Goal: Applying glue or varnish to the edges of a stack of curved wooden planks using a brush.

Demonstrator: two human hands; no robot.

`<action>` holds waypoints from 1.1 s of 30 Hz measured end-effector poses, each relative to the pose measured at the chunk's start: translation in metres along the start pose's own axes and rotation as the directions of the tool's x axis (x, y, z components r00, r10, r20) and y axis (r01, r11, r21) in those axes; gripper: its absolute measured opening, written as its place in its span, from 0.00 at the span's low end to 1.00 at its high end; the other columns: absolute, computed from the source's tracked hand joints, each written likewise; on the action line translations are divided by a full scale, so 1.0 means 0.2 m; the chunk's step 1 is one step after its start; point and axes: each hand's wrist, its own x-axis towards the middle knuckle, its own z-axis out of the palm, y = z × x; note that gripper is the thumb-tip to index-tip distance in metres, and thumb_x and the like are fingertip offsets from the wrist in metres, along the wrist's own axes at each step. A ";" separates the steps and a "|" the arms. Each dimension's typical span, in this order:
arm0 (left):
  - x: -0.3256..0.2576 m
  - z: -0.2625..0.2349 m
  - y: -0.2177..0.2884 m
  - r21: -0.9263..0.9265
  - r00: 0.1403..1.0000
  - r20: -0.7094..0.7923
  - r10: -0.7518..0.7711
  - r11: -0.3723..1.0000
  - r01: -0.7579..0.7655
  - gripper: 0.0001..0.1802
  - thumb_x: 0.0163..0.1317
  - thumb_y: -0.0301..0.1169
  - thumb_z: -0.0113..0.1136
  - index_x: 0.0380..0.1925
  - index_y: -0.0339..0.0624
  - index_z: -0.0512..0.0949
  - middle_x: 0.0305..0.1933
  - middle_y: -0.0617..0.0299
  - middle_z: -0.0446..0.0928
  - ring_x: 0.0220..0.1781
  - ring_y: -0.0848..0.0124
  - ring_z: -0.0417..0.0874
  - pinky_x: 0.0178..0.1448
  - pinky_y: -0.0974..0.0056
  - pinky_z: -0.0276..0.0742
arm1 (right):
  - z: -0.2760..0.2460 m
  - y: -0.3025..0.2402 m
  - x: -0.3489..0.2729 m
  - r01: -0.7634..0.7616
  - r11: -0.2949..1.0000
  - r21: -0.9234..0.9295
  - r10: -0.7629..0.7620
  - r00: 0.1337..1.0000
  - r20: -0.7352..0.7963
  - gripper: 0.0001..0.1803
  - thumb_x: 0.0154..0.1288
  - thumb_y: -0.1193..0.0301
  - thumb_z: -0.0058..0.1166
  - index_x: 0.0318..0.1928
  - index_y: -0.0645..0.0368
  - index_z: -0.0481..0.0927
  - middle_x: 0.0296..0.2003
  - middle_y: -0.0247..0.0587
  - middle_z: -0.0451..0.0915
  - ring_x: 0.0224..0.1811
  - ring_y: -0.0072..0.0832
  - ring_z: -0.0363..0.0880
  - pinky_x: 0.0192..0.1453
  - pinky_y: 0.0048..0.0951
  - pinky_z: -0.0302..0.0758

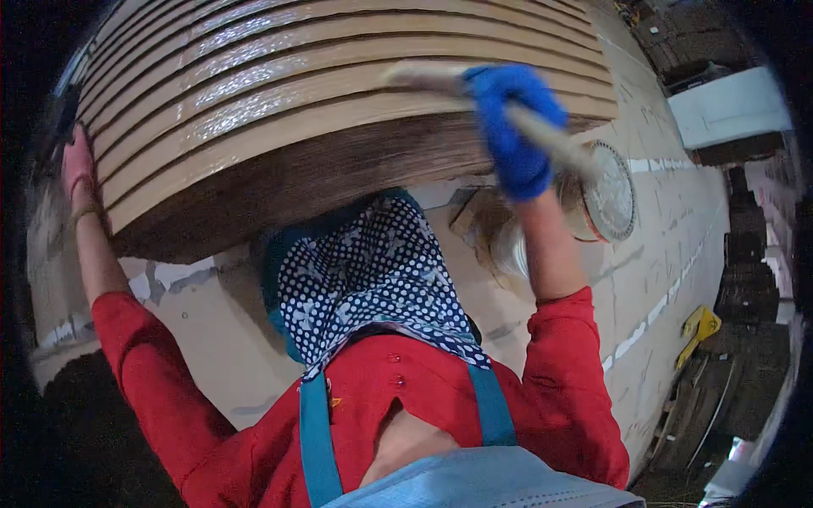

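Observation:
My right hand [517,127], in a blue knitted glove, is closed around a brush [423,78] with a pale wooden handle. Motion blurs the brush, and its broad cream end is over a stack of tan boards [339,106] with dark parallel gaps. Glossy wet-looking patches show on the left and middle boards. At the stack's left end, my left hand [78,159] rests against the side in what looks like a pink glove. Its fingers look extended, though partly hidden by the edge.
A round bucket [611,190] with pale contents stands right of my right forearm, partly behind it. Beside it is a whitish container [510,247]. Dark stacked pieces [749,288] line the far right, near a yellow tool [699,330] and a white block [730,108].

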 end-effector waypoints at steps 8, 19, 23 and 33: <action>0.04 -0.01 -0.03 0.215 0.988 0.029 -0.151 0.966 0.141 0.46 0.54 0.66 0.38 0.57 0.34 0.67 0.61 0.43 0.65 0.66 0.52 0.63 0.67 0.56 0.56 | 0.41 -0.04 -0.11 0.149 0.946 -0.286 -0.172 0.983 -0.059 0.03 0.50 0.76 0.56 0.26 0.53 0.76 0.22 0.39 0.75 0.24 0.35 0.76 0.28 0.32 0.72; -0.06 -0.04 0.04 0.205 0.985 0.052 -0.164 0.967 0.150 0.44 0.55 0.63 0.39 0.56 0.34 0.68 0.61 0.39 0.64 0.64 0.48 0.64 0.66 0.54 0.58 | 0.51 -0.11 0.24 0.141 0.965 -0.222 -0.166 0.981 -0.097 0.01 0.53 0.74 0.57 0.26 0.56 0.79 0.23 0.39 0.77 0.24 0.33 0.76 0.30 0.30 0.73; -0.09 -0.07 0.07 0.184 0.980 0.075 -0.184 0.968 0.167 0.47 0.54 0.65 0.40 0.61 0.35 0.61 0.63 0.40 0.62 0.65 0.48 0.62 0.67 0.54 0.56 | 0.69 -0.17 0.03 0.191 0.963 -0.192 -0.191 0.981 0.022 0.03 0.54 0.73 0.56 0.25 0.57 0.78 0.23 0.41 0.76 0.27 0.35 0.76 0.32 0.33 0.73; -0.07 -0.03 0.03 0.142 0.982 0.063 -0.178 0.976 0.167 0.46 0.55 0.64 0.42 0.61 0.34 0.61 0.62 0.40 0.63 0.65 0.49 0.63 0.67 0.55 0.57 | 0.53 -0.34 0.09 -0.114 0.914 0.389 0.030 0.976 0.216 0.12 0.52 0.80 0.57 0.40 0.61 0.75 0.40 0.39 0.78 0.38 0.25 0.77 0.43 0.26 0.74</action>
